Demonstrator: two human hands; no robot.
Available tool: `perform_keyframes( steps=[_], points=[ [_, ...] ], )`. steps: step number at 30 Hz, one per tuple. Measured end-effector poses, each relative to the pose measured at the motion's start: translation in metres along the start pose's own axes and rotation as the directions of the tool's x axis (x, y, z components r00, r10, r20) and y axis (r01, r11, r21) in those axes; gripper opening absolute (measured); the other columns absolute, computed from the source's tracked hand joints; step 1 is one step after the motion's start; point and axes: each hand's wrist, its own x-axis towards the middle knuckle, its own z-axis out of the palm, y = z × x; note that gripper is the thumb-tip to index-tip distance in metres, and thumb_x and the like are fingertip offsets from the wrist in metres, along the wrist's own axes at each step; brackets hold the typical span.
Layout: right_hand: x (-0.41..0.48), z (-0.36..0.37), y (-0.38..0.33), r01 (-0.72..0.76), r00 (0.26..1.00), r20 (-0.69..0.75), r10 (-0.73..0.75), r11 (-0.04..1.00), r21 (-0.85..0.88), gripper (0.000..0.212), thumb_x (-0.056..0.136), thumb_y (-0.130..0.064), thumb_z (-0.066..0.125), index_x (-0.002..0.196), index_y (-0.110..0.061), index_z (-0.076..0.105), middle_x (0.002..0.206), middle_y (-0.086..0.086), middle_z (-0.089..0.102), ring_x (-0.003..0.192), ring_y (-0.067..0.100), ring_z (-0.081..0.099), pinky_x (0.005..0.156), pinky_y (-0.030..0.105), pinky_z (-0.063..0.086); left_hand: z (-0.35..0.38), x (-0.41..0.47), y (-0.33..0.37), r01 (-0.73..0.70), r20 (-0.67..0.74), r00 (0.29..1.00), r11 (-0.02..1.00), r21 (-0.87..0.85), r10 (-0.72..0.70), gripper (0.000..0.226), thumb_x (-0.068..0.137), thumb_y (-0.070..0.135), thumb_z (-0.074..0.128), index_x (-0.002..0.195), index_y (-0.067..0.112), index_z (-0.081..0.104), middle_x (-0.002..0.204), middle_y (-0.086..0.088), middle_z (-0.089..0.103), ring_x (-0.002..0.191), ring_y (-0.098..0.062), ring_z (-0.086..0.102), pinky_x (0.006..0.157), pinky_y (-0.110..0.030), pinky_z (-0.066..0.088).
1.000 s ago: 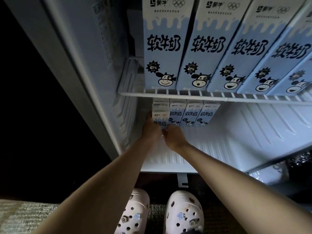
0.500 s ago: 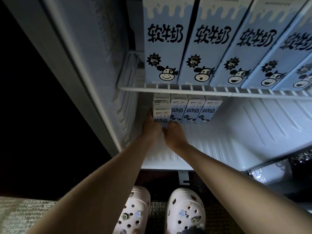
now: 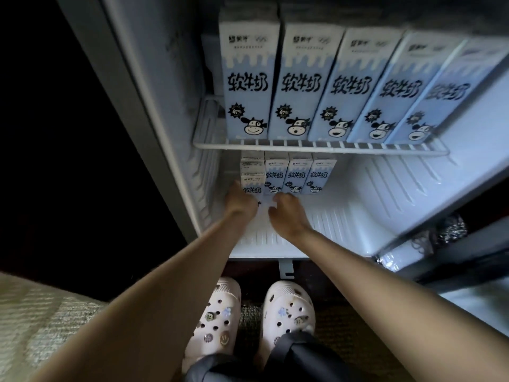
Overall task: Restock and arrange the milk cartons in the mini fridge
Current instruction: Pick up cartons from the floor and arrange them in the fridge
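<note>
The milk carton (image 3: 251, 186) stands centre-frame on the fridge floor (image 3: 344, 216); the right grip (image 3: 289, 213) has eased off it, closure unclear, while the left grip (image 3: 239, 202) still clasps its side, so placement looks nearly done.

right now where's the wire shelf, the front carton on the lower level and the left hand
wire shelf (image 3: 316, 146): head view, on its front rail
front carton (image 3: 252, 181): head view, on its printed front face
left hand (image 3: 239, 205): head view, on the back of the hand
</note>
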Motion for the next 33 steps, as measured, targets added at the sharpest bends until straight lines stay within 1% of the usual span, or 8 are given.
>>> perform_keyframes(
  steps=[4, 7, 12, 17, 19, 23, 28, 33],
  points=[
    [-0.05, -0.048, -0.012, 0.058, 0.995, -0.086, -0.058, 0.998, -0.002, 0.022, 0.09, 0.005, 0.041, 0.089, 0.005, 0.063, 0.096, 0.017, 0.062, 0.103, 0.032, 0.061, 0.072, 0.028, 0.044, -0.025, -0.061, 0.025, -0.039, 0.001, 0.999, 0.994, 0.101, 0.04, 0.041, 0.093, -0.008, 0.032, 0.128, 0.002, 0.05, 0.129, -0.016, 0.055, 0.119, -0.029, 0.053, 0.087, -0.028, 0.045],
    [-0.099, -0.088, -0.024, 0.072, 0.984, -0.163, -0.068, 0.997, 0.015, 0.028, 0.092, -0.003, 0.044, 0.111, 0.003, 0.063, 0.119, 0.018, 0.063, 0.109, 0.03, 0.06, 0.089, 0.032, 0.047, -0.04, -0.116, 0.045, -0.129, -0.001, 0.991, 0.983, 0.133, 0.13, 0.039, 0.091, -0.004, 0.034, 0.124, 0.003, 0.055, 0.129, -0.017, 0.055, 0.115, -0.031, 0.055, 0.092, -0.033, 0.047],
    [-0.191, -0.161, -0.04, 0.096, 0.95, -0.302, -0.077, 0.994, 0.049, 0.026, 0.093, -0.008, 0.045, 0.108, -0.004, 0.066, 0.112, 0.014, 0.067, 0.103, 0.029, 0.062, 0.078, 0.023, 0.042, -0.049, -0.219, 0.074, -0.276, 0.037, 0.961, 0.934, 0.225, 0.275, 0.032, 0.094, 0.009, 0.038, 0.115, -0.003, 0.06, 0.119, -0.022, 0.061, 0.108, -0.037, 0.06, 0.086, -0.038, 0.051],
    [-0.296, -0.214, -0.022, 0.093, 0.904, -0.424, -0.053, 0.993, 0.073, 0.025, 0.092, -0.008, 0.048, 0.109, -0.007, 0.067, 0.113, 0.011, 0.066, 0.096, 0.021, 0.061, 0.079, 0.021, 0.043, -0.042, -0.32, 0.092, -0.467, 0.124, 0.884, 0.852, 0.236, 0.45, 0.033, 0.096, 0.013, 0.037, 0.11, -0.002, 0.062, 0.113, -0.023, 0.062, 0.101, -0.037, 0.06, 0.081, -0.037, 0.05],
    [-0.337, -0.227, -0.006, 0.048, 0.888, -0.46, -0.005, 0.996, 0.081, 0.025, 0.092, -0.008, 0.048, 0.109, -0.008, 0.066, 0.114, 0.009, 0.066, 0.094, 0.02, 0.06, 0.077, 0.02, 0.04, -0.032, -0.36, 0.094, -0.562, 0.184, 0.827, 0.796, 0.226, 0.531, 0.03, 0.094, 0.011, 0.04, 0.106, 0.0, 0.065, 0.109, -0.02, 0.065, 0.096, -0.035, 0.06, 0.078, -0.033, 0.048],
    [-0.418, -0.243, 0.033, -0.071, 0.844, -0.525, 0.105, 0.994, 0.085, 0.026, 0.092, -0.008, 0.047, 0.11, -0.007, 0.066, 0.113, 0.009, 0.065, 0.096, 0.026, 0.061, 0.085, 0.029, 0.044, 0.003, -0.433, 0.083, -0.671, 0.287, 0.74, 0.698, 0.25, 0.608, 0.029, 0.091, 0.008, 0.042, 0.105, 0.004, 0.066, 0.108, -0.018, 0.067, 0.104, -0.035, 0.059, 0.086, -0.032, 0.046],
    [-0.513, -0.232, 0.099, -0.25, 0.805, -0.54, 0.247, 0.966, 0.069, 0.027, 0.092, -0.009, 0.048, 0.113, -0.004, 0.064, 0.116, 0.014, 0.065, 0.106, 0.03, 0.061, 0.092, 0.032, 0.044, 0.064, -0.502, 0.045, -0.741, 0.478, 0.656, 0.62, 0.26, 0.584, 0.03, 0.09, 0.006, 0.042, 0.108, 0.002, 0.065, 0.109, -0.02, 0.067, 0.105, -0.037, 0.059, 0.088, -0.035, 0.047],
    [-0.581, -0.197, 0.153, -0.387, 0.72, -0.541, 0.435, 0.899, 0.207, 0.024, 0.089, -0.009, 0.051, 0.104, -0.004, 0.068, 0.108, 0.016, 0.068, 0.102, 0.03, 0.062, 0.087, 0.033, 0.047, 0.121, -0.565, -0.004, -0.79, 0.659, 0.571, 0.544, 0.282, 0.489, 0.03, 0.091, 0.015, 0.045, 0.108, 0.002, 0.066, 0.112, -0.023, 0.065, 0.109, -0.039, 0.057, 0.089, -0.037, 0.046]
  ],
)
